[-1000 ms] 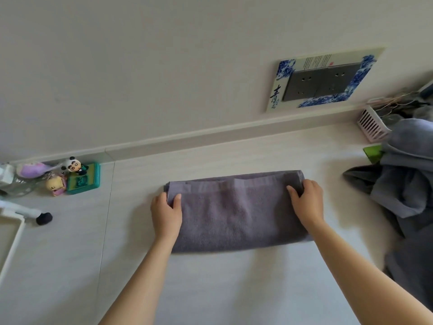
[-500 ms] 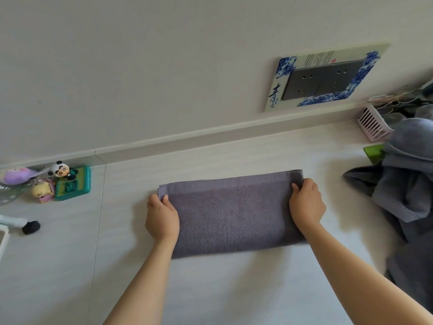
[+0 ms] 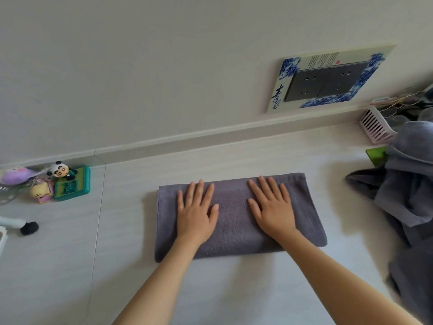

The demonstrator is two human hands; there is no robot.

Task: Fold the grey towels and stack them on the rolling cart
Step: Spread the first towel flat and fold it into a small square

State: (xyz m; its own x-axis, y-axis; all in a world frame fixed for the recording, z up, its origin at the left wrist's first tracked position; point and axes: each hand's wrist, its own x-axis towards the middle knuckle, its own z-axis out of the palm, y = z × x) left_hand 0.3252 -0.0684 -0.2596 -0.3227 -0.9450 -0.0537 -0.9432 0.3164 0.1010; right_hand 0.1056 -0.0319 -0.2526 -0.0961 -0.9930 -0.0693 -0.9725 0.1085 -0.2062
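Note:
A grey towel [image 3: 234, 214] lies folded into a long rectangle on the pale counter [image 3: 234, 289]. My left hand [image 3: 195, 213] rests flat on its left half, fingers straight and spread. My right hand [image 3: 273, 207] lies flat on its right half the same way. A heap of unfolded grey towels [image 3: 407, 198] is piled at the right edge of the counter. No rolling cart shows in this view.
Small toys and a green box [image 3: 70, 185] sit at the back left by the wall. A pink slotted basket [image 3: 375, 126] stands at the back right, a green item [image 3: 376, 156] beside the pile. A socket panel [image 3: 325, 82] is on the wall.
Both hands let go of the towel's far corners and moved inward, now lying flat on top of it. The towel's fold has been laid down and evened.

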